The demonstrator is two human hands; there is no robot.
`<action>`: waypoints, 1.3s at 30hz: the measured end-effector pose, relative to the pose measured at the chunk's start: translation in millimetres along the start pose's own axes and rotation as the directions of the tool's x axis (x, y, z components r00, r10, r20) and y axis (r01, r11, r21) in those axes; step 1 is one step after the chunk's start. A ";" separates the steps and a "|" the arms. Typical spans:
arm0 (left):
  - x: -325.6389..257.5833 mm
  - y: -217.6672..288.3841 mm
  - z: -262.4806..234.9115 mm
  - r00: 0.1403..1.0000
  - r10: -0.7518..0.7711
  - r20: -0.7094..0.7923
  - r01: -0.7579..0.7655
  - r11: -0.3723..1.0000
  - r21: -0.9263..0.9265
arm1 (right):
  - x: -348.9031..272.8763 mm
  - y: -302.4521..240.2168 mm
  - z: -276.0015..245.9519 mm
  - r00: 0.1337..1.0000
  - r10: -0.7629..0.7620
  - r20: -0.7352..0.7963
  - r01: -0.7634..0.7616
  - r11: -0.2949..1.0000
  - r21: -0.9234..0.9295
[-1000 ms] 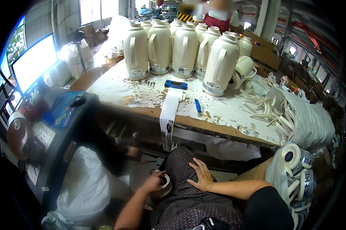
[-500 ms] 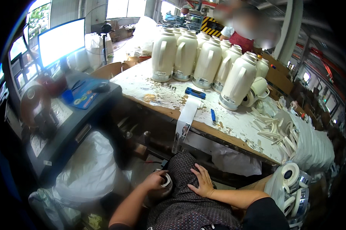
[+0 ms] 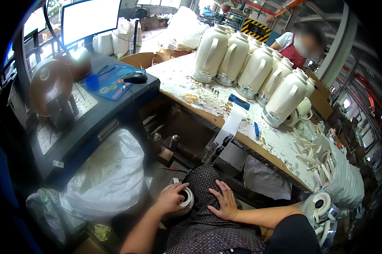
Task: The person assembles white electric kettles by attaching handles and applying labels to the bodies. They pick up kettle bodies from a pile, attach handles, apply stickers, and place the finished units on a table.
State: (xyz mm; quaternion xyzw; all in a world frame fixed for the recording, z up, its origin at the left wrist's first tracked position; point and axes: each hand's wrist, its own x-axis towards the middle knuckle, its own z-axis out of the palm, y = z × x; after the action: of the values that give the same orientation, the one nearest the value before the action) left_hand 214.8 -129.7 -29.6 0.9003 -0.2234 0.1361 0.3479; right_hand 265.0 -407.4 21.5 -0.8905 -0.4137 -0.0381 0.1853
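My left hand (image 3: 171, 199) has its fingers curled over the round open mouth of a cream vacuum jug (image 3: 189, 200). The jug stands against my left thigh, and most of its body is hidden below my hand and arm. My right hand (image 3: 224, 202) rests flat on my patterned apron (image 3: 202, 180) over the thigh, fingers spread, holding nothing. On the worn white table (image 3: 182, 86) ahead stands a group of cream vacuum jugs (image 3: 253, 72) with handles and silvery base bands. One more jug (image 3: 303, 109) lies on its side at the group's right end.
A blue-handled cutter (image 3: 257, 129) and a label strip (image 3: 231, 125) lie along the table's front edge. Loose cream handles (image 3: 313, 154) pile at right, above a bag of ring-shaped parts (image 3: 322, 203). Left are a machine bench (image 3: 127, 110) and white sack (image 3: 110, 173). Another person (image 3: 294, 51) is behind the jugs.
My view has swung left, so the table and jugs sit farther right. My left hand has shifted slightly on the jug, whose mouth shows more. My right hand has stayed on my thigh.
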 end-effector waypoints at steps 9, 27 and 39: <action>-38.9 1.5 -18.5 0.988 -0.146 0.055 0.148 0.989 -0.032 | 45.2 -21.7 12.1 0.992 -0.065 0.110 0.065 0.998 0.006; -60.3 13.4 -22.9 0.964 -0.264 0.030 0.263 0.964 0.031 | 67.4 -51.5 33.3 0.929 -0.305 0.208 0.256 0.939 0.232; -26.3 -4.4 16.5 0.962 -0.272 0.034 0.269 0.961 0.063 | 36.9 0.2 21.2 0.946 -0.320 0.042 0.293 0.907 0.302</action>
State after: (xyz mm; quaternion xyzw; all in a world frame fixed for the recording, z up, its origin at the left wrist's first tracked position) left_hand 195.8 -130.1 -54.6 0.9347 -0.1016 0.0748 0.3322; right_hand 287.5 -373.2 9.9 -0.7781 -0.5575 0.0351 0.2871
